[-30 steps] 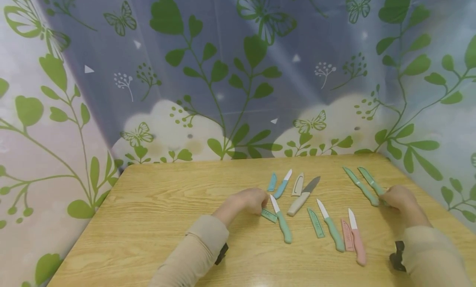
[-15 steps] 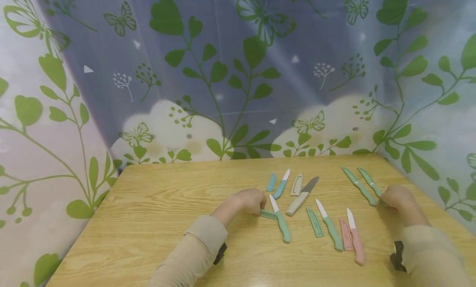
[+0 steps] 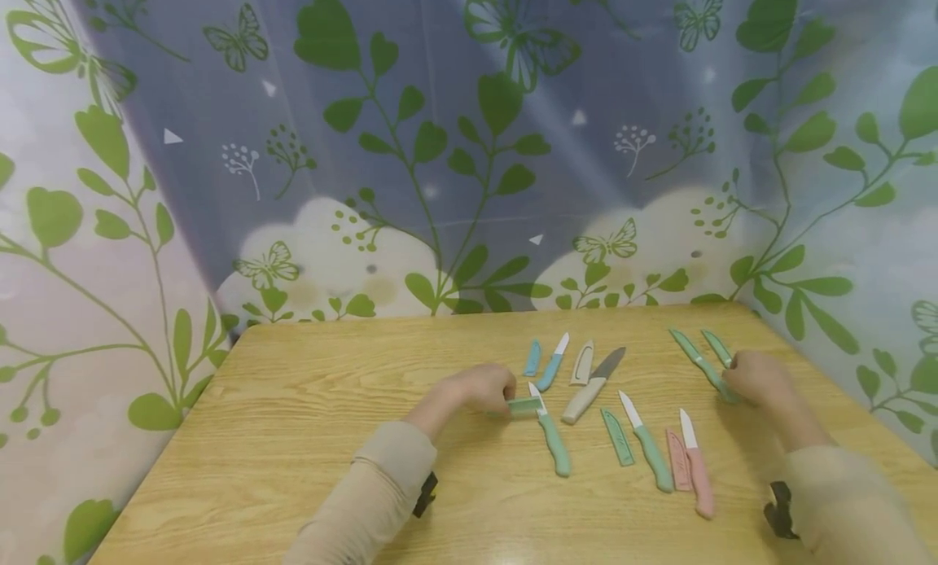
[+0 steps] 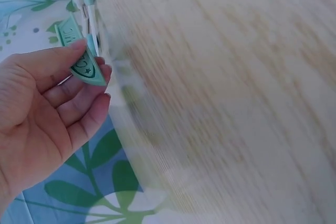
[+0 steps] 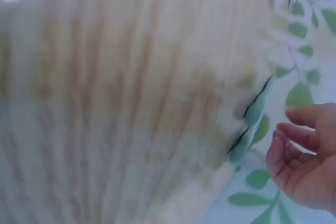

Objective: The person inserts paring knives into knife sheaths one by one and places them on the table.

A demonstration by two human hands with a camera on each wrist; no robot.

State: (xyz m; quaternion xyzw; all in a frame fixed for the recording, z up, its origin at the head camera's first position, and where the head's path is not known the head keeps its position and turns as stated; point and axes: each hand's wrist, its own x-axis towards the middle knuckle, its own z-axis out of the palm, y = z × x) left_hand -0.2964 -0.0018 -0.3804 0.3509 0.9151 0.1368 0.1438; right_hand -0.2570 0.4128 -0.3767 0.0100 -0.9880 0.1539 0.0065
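Note:
My left hand (image 3: 479, 388) pinches a green knife sheath (image 3: 524, 406) between thumb and fingers; its raised lettering shows on the sheath (image 4: 86, 68) in the left wrist view. It is lifted off the table, level with the blade of an unsheathed green-handled knife (image 3: 554, 444). My right hand (image 3: 758, 382) hovers by two green sheathed knives (image 3: 689, 347) lying side by side at the far right, hiding part of them in the head view. In the right wrist view that hand (image 5: 307, 153) has loosely bent fingers, holds nothing and stays apart from the knives.
Bare blades lie on the wooden table (image 3: 315, 418): a blue knife (image 3: 551, 372) beside its blue sheath (image 3: 532, 358), a beige knife (image 3: 586, 398) by its sheath (image 3: 582, 362), another green knife (image 3: 652, 455) with sheath (image 3: 617, 436), and a pink knife (image 3: 699, 479) with sheath (image 3: 678, 459).
My left hand has raised the green sheath from the table and turned it nearly level. My right hand has moved away from the rightmost sheathed knife, leftward toward the other one.

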